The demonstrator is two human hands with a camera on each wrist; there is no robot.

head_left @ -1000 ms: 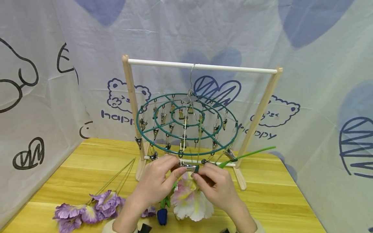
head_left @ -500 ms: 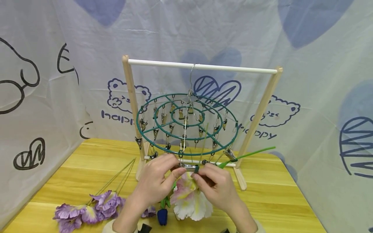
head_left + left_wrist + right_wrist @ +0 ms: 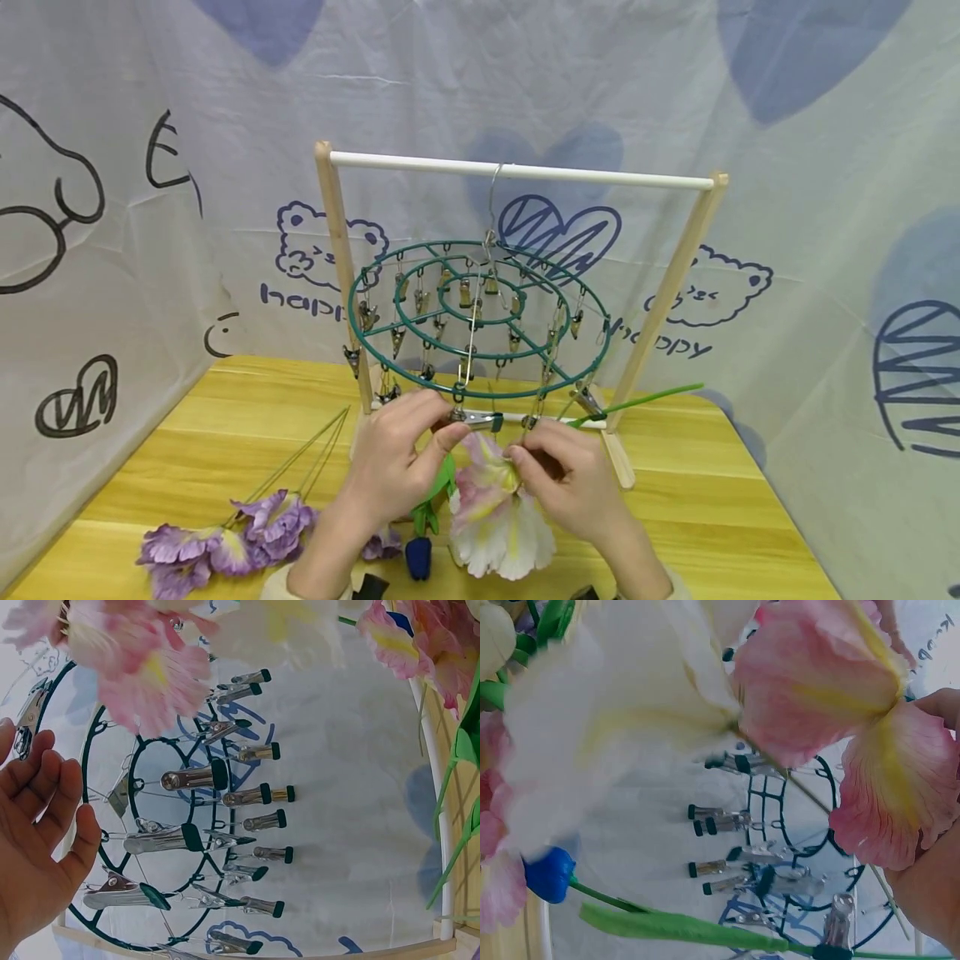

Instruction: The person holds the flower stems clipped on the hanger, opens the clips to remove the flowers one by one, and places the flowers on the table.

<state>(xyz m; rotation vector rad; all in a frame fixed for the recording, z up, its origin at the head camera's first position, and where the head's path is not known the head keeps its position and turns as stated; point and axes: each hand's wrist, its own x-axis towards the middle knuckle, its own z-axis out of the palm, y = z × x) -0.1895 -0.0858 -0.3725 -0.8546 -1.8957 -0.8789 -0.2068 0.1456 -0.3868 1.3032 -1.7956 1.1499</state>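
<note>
My left hand (image 3: 405,454) pinches a silver metal clip (image 3: 480,419) at the front of a green round hanger (image 3: 480,393). The clip's green-tipped end points right. My right hand (image 3: 566,467) pinches an artificial iris (image 3: 502,521) just below the clip's tip, its pink, yellow and white bloom hanging head down. In the left wrist view the fingers reach up to the clip (image 3: 31,716) at the left edge. Petals fill much of the right wrist view, where a thin stem (image 3: 810,791) runs behind the pink bloom (image 3: 817,682); the right fingertips are hidden there.
The hanger hangs from a white rod (image 3: 600,175) on a wooden stand (image 3: 671,275), with several clips dangling. A clip at right (image 3: 587,400) holds a green stem (image 3: 656,395). Purple irises (image 3: 225,542) lie at left on the table (image 3: 720,517). A blue tulip (image 3: 418,558) is at front.
My right hand has moved slightly down and right with the iris, away from the clip's tip. The stem has tilted from upright. The clip and hanger have shifted slightly left.
</note>
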